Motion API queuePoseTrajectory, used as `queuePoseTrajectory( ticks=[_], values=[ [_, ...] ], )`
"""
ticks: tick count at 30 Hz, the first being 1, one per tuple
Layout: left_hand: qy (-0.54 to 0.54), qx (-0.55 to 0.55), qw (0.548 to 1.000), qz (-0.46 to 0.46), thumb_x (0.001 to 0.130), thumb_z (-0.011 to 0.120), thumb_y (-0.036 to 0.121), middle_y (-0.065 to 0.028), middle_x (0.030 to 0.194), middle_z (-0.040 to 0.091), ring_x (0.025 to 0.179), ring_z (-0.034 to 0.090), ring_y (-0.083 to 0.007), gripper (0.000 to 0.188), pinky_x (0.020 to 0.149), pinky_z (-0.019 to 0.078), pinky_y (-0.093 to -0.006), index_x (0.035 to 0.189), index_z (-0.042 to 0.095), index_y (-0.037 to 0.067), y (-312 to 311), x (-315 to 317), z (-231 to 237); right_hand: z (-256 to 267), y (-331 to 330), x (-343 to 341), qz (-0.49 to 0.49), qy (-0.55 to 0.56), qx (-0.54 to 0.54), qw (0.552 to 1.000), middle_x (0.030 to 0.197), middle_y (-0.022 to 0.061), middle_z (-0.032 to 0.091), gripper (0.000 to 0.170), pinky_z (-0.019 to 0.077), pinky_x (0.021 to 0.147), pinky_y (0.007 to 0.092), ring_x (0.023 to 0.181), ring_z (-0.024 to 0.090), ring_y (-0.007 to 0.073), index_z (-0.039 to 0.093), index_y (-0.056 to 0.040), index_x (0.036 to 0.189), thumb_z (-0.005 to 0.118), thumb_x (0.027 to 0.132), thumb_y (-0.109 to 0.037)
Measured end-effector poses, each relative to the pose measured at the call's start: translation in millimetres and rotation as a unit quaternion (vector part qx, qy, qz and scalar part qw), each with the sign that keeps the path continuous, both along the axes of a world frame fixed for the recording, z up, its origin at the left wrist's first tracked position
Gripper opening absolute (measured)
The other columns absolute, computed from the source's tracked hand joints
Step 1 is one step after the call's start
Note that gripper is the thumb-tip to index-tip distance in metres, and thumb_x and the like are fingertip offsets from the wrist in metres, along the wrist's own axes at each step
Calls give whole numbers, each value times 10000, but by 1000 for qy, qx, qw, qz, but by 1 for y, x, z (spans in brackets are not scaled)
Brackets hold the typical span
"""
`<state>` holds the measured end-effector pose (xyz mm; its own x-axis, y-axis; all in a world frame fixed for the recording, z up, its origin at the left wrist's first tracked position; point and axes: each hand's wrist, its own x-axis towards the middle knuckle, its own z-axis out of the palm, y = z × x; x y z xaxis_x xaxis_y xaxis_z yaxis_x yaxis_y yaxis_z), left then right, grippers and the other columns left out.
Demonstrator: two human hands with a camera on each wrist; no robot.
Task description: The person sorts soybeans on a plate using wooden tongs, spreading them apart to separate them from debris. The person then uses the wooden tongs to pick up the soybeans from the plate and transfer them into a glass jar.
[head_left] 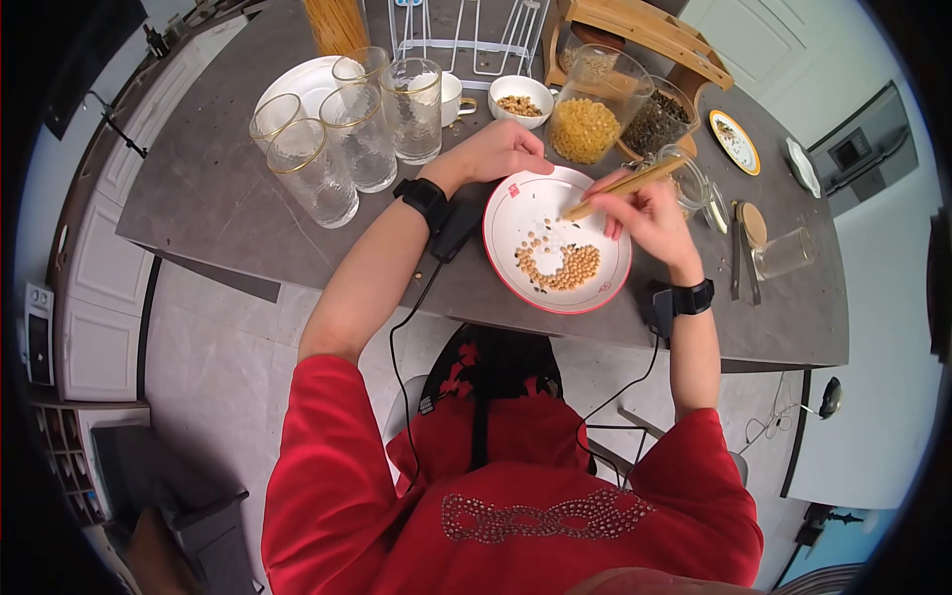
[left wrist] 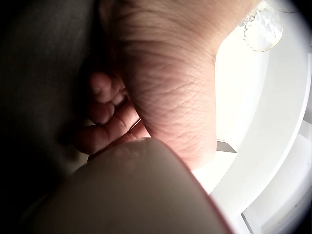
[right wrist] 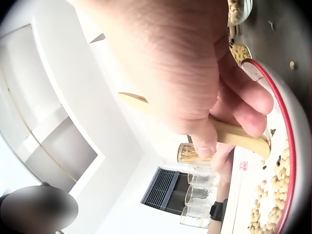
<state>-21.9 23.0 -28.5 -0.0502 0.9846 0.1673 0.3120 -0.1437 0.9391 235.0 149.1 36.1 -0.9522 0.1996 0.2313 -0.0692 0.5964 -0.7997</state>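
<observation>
A white bowl (head_left: 506, 228) with a red rim holds a heap of pale soybeans (head_left: 570, 268) and a few dark seeds. My left hand (head_left: 506, 151) grips the bowl's far left edge with curled fingers; in the left wrist view the bowl's pale outer wall (left wrist: 141, 190) hides part of those fingers (left wrist: 102, 139). My right hand (head_left: 650, 220) holds wooden tongs (head_left: 635, 182) between thumb and fingers over the bowl's right side. In the right wrist view the tips of the tongs (right wrist: 253, 143) point down inside the bowl, close to the dark seeds.
Several gold-rimmed glasses (head_left: 357, 139) stand left, near a white cup (head_left: 451, 99). Behind the bowl are a small bowl of nuts (head_left: 521, 102), a jar of yellow pasta (head_left: 585, 129) and a jar of dark seeds (head_left: 659, 119). Right lie a tipped glass (head_left: 785, 255) and a seed plate (head_left: 734, 142).
</observation>
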Motion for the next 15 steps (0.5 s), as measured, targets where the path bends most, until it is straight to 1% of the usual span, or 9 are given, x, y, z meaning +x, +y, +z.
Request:
queuePoseTrajectory(
  ticks=[1, 3, 4, 6, 8, 11, 12, 14, 15],
  values=[
    [5, -12, 1000, -1, 908, 741, 219, 40, 653, 621, 629, 506, -27, 249, 564, 373, -250, 763, 739, 16, 0, 0, 2, 1, 3, 3, -2, 0, -1, 1000, 760, 39, 708, 154, 468, 483, 230, 556, 624, 71, 729, 14, 1046, 696, 995, -127],
    [-1, -3, 1000, -2, 906, 742, 219, 40, 654, 620, 635, 508, -27, 249, 568, 374, -249, 762, 738, 16, 0, 3, 1, 9, 14, 10, -131, 135, -98, 977, 750, 46, 688, 164, 462, 484, 230, 541, 606, 85, 718, 10, 1046, 666, 1019, -143],
    [-6, 7, 1000, 0, 904, 743, 219, 39, 656, 619, 641, 510, -26, 249, 572, 375, -249, 760, 737, 16, 0, 2, 2, 17, 19, 13, -179, 205, -76, 959, 742, 54, 671, 191, 461, 483, 235, 530, 589, 93, 705, 4, 1013, 640, 1041, -174],
    [5, 5, 1000, 7, 910, 734, 199, 51, 649, 598, 635, 498, -18, 246, 568, 364, -246, 739, 713, 23, -1, 1, 4, 22, 40, 21, -283, 318, -67, 903, 754, 63, 673, 285, 431, 464, 236, 516, 572, 85, 684, 7, 959, 626, 1060, -254],
    [15, 0, 1000, 4, 917, 725, 178, 63, 642, 577, 628, 486, -11, 250, 565, 354, -243, 718, 690, 31, -2, 3, 3, 23, 55, 29, -373, 352, -21, 858, 725, 60, 665, 337, 418, 456, 238, 502, 562, 82, 678, 14, 958, 624, 1062, -302],
    [3, 2, 1000, 3, 915, 725, 176, 62, 645, 582, 629, 487, -11, 248, 561, 348, -243, 719, 687, 29, 0, 4, 4, 28, 57, 30, -420, 317, 14, 850, 667, 50, 643, 359, 414, 456, 236, 492, 555, 81, 675, 19, 958, 625, 1062, -322],
    [3, 4, 1000, 3, 917, 725, 174, 63, 646, 580, 627, 484, -9, 249, 560, 346, -241, 719, 684, 28, 0, 4, 4, 29, 55, 28, -420, 319, 13, 850, 667, 50, 643, 359, 414, 456, 236, 492, 555, 81, 675, 19, 958, 625, 1062, -322],
    [-1, 3, 1000, 4, 919, 725, 171, 64, 646, 579, 625, 482, -8, 250, 560, 344, -239, 719, 681, 27, -1, 3, 2, 27, 48, 25, -354, 322, -21, 878, 658, 51, 638, 358, 427, 470, 236, 489, 557, 85, 675, 25, 962, 616, 1068, -312],
    [6, 1, 1000, 7, 920, 724, 171, 66, 645, 574, 622, 477, -6, 252, 556, 339, -237, 718, 678, 27, -1, 3, 2, 27, 43, 27, -303, 303, -39, 903, 764, 72, 683, 323, 446, 488, 235, 524, 581, 85, 675, 25, 976, 619, 1066, -279]
  ],
)
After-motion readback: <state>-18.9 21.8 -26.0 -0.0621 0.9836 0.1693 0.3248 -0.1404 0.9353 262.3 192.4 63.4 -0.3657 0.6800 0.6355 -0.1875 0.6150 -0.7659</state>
